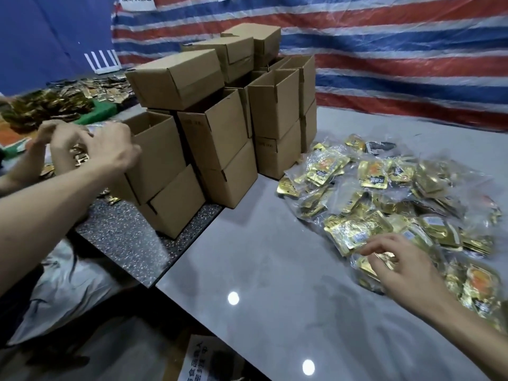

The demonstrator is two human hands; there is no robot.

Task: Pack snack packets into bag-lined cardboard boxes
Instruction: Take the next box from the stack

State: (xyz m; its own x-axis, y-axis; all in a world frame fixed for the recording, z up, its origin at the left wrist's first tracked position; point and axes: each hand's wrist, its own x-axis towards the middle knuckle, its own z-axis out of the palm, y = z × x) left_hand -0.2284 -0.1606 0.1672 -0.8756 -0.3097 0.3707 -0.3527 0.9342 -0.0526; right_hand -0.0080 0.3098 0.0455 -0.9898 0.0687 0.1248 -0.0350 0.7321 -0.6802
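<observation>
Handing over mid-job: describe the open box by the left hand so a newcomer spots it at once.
Find the stack of cardboard boxes mid-table. At its front-left corner, over the dark speckled slab, the open box sits on a lower box beside the left hand. It is the leftmost, top open, unlike the closed box lying above it.
</observation>
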